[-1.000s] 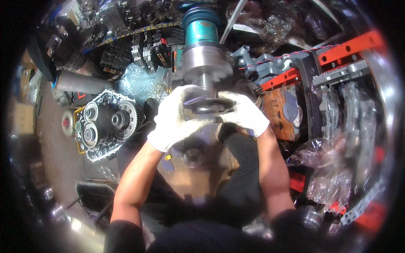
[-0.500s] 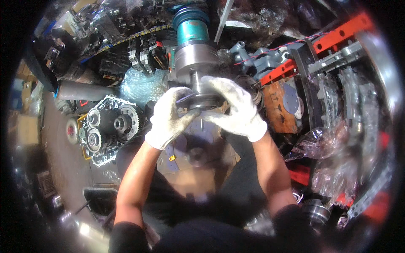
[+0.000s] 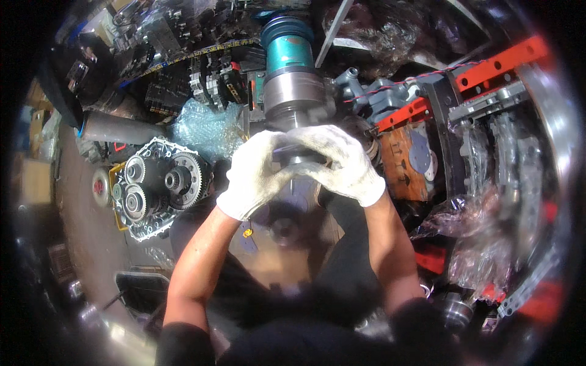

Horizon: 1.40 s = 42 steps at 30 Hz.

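Observation:
Both my hands wear white gloves and curve round a dark round metal part in front of me. My left hand grips its left side, thumb toward the near edge. From the right, my right hand holds the same part, its fingers reaching over the top and its thumb along the near side. Most of the part is hidden by the gloves, so its exact kind does not show. Just beyond it stands a thick steel cylinder, topped by a teal cylindrical body. A thin pin shows below my fingers.
To the left lies a gearbox housing with several gears. Bubble-wrapped material sits beyond it. On the right are a rusty brown block, a red perforated beam and plastic-wrapped metal parts. Cardboard lies between my legs.
My hands have closed in further round the dark metal part, and their fingertips now sit nearer each other. The view has shifted slightly, so the cylinders appear a little farther right.

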Available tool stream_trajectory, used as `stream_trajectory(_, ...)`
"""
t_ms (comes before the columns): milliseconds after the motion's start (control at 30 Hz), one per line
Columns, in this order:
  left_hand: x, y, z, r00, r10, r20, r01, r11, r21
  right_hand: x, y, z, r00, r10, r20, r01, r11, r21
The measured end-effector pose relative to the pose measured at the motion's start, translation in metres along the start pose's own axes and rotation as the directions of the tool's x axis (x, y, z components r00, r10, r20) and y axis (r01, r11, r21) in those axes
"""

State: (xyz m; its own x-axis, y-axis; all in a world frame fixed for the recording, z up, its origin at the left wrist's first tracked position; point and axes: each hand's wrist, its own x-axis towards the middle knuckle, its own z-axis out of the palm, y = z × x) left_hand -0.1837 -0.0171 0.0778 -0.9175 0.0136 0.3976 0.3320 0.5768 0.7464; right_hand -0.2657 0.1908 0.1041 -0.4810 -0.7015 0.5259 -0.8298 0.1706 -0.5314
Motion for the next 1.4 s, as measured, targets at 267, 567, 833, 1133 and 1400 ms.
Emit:
stream_trajectory(267,-0.004,-0.001,0.006,0.997,0.073,-0.030,-0.070,0.993,0.093,-0.002,-0.005,0.003,1.000,-0.001,-0.014,-0.001,0.995,-0.102)
stream_trajectory(567,-0.003,-0.001,0.007,1.000,0.011,-0.026,-0.009,0.997,0.074,-0.007,-0.003,0.006,0.998,0.009,-0.064,-0.014,0.997,-0.078)
stream_trajectory(833,-0.001,-0.001,0.009,0.999,-0.007,-0.042,0.009,0.998,0.055,-0.005,0.003,0.003,0.996,0.024,-0.082,-0.021,0.999,0.046)
stream_trajectory(1133,0.001,0.006,0.011,0.996,-0.040,-0.078,0.047,0.995,0.092,-0.005,0.005,0.003,0.996,0.037,-0.082,-0.035,0.999,0.035)
stream_trajectory(1400,-0.001,0.004,0.012,0.997,-0.054,-0.059,0.060,0.993,0.098,-0.012,0.011,0.005,0.997,0.047,-0.056,-0.046,0.999,0.003)
